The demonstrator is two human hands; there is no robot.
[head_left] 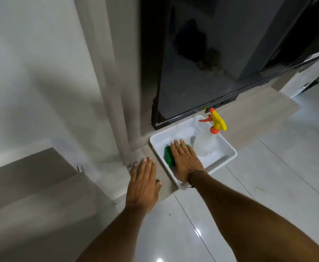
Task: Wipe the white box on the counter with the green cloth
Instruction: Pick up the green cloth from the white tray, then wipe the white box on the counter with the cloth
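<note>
Right hand (pixel 185 159) presses flat, fingers (pixel 175 143) spread, on the green cloth (pixel 169 156) inside the white box (pixel 228 151), spray bottle (pixel 206 142) just beyond; left hand (pixel 143 183) rests open on the surface (pixel 249 112) beside the box.

I look down on a glossy white tiled floor (pixel 268 186) with bright light reflections. A low beige ledge (pixel 249 112) runs along a large dark glass panel (pixel 221 63). A pale curtain (pixel 105 72) hangs left of it, beside a white wall (pixel 32 63).
</note>
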